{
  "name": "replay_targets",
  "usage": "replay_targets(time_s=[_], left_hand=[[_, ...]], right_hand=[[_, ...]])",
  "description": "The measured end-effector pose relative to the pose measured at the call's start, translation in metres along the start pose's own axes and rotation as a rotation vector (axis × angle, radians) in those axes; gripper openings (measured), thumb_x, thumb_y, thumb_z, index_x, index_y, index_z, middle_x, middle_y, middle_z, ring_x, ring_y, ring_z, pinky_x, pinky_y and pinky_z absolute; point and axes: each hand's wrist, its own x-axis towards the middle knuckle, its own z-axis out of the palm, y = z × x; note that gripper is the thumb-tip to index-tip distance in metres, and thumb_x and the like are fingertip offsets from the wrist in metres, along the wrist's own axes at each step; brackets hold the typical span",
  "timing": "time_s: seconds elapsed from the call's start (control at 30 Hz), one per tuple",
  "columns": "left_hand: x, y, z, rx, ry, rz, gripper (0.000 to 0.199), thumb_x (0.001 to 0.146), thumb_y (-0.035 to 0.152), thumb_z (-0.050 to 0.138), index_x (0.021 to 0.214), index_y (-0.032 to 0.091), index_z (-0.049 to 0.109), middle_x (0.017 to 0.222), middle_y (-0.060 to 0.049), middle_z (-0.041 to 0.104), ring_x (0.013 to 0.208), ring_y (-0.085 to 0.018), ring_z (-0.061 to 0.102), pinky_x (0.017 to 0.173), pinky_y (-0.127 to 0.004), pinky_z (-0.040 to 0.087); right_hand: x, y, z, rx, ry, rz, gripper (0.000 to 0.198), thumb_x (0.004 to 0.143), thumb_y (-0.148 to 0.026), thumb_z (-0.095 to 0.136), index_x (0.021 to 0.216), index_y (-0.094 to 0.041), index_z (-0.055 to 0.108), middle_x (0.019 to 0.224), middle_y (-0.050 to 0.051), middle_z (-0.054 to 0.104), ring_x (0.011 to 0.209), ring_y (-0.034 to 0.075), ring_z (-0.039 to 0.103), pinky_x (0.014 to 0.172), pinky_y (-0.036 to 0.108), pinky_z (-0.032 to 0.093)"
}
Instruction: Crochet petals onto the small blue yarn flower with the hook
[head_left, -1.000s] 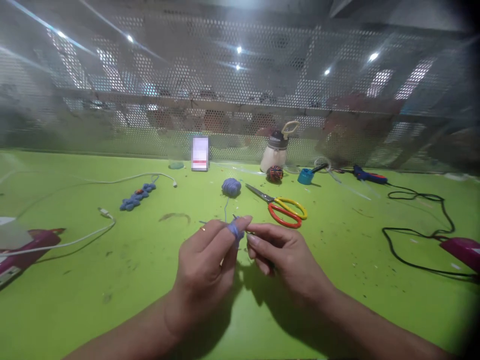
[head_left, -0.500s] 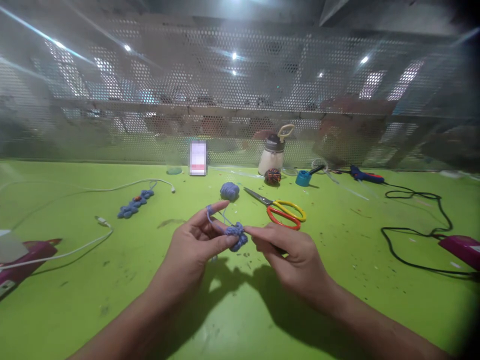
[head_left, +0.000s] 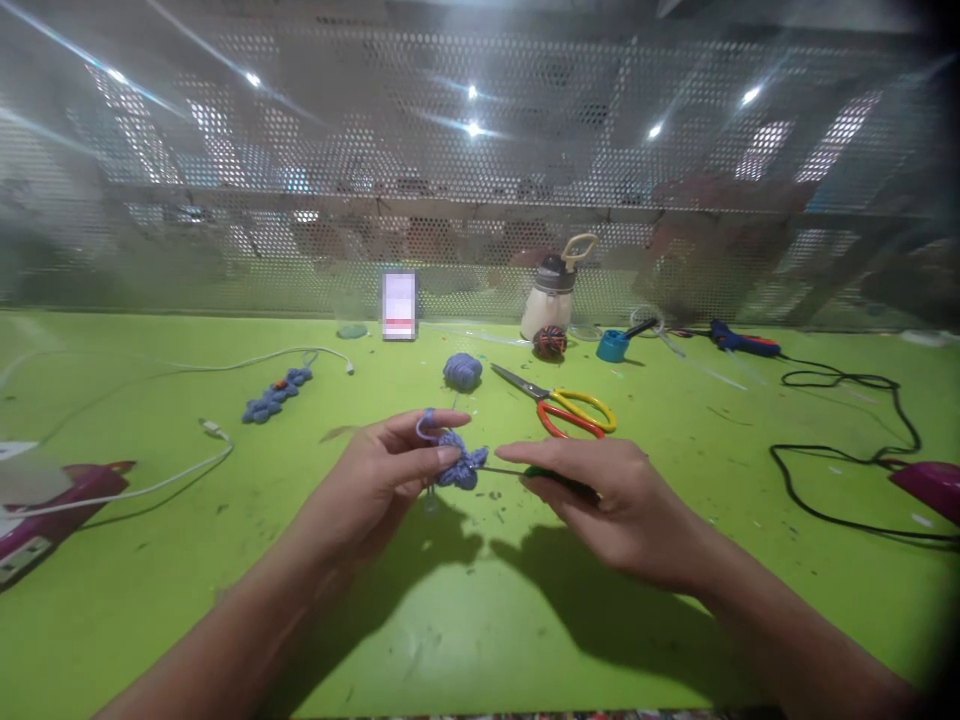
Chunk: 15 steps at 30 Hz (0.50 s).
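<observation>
- From my remote seat, through the head camera, I see the left hand (head_left: 379, 470) pinching the crocheted piece (head_left: 459, 465) between thumb and fingers.
- That piece is a small, ruffled, violet-blue clump of thick, knobbly stitches, held up over the middle of the table (head_left: 465, 650), just in front of me.
- Soft yarn (head_left: 427, 420) of the same colour is wrapped about the left index finger, which reaches out straight.
- My view of the right hand (head_left: 611, 495) shows its fingers curled round the dark green grip of a hook (head_left: 504, 471), index finger stretched along above it.
- The hook's thin, straight metal shaft meets the piece's right edge; I cannot tell how far its tip goes into the stitches.
- Beyond the hands I see a rounded, wound yarn ball (head_left: 463, 372), with a strand leading down towards the left hand.
- Right of the ball lie scissors (head_left: 541, 394) with dark, pointed metal blades and smooth looped handles, one red, one yellow.
- Off to the left I make out a bumpy blue strip (head_left: 262, 405) of petal-like lobes, lying flat.
</observation>
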Motion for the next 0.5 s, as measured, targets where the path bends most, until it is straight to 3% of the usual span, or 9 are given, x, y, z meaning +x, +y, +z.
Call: replay_targets(time_s=[0.1,0.23,0.37,0.5], left_hand=[[-0.0004,-0.0015,-0.0003,0.037,-0.042,-0.036,0.025,0.066,0.014,0.082,0.090,0.017,0.077,0.073,0.000,0.071,0.068,-0.010,0.063,0.068,-0.022,0.047],[-0.0014,-0.0046,-0.0009,0.133,-0.095,-0.052,0.025,0.068,0.017,0.082,0.092,0.018,0.077,0.077,0.000,0.072,0.071,-0.010,0.062,0.072,-0.023,0.046],[-0.0030,-0.0058,-0.0023,0.186,-0.171,-0.056,0.028,0.070,0.018,0.082,0.098,0.020,0.077,0.084,-0.001,0.074,0.076,-0.012,0.064,0.075,-0.025,0.046],[-0.0035,-0.0044,-0.0013,0.177,-0.154,-0.054,0.031,0.070,0.018,0.082,0.100,0.020,0.077,0.089,-0.003,0.075,0.080,-0.013,0.064,0.075,-0.025,0.047]], right_hand=[[0.0028,-0.0021,0.0002,0.145,-0.023,0.102,0.028,0.087,-0.008,0.059,0.113,-0.015,0.068,0.090,0.005,0.075,0.068,0.011,0.063,0.062,0.020,0.048],[0.0034,-0.0032,0.0036,0.266,-0.055,0.203,0.025,0.087,-0.010,0.059,0.109,-0.016,0.069,0.080,0.001,0.070,0.060,0.009,0.056,0.053,0.019,0.043],[0.0027,-0.0047,0.0075,0.329,-0.026,0.265,0.027,0.088,-0.011,0.056,0.113,-0.014,0.067,0.072,0.000,0.063,0.060,0.009,0.053,0.054,0.020,0.043],[0.0037,-0.0064,0.0090,0.353,-0.031,0.296,0.030,0.087,-0.010,0.056,0.115,-0.015,0.068,0.074,0.000,0.063,0.059,0.009,0.050,0.053,0.020,0.040]])
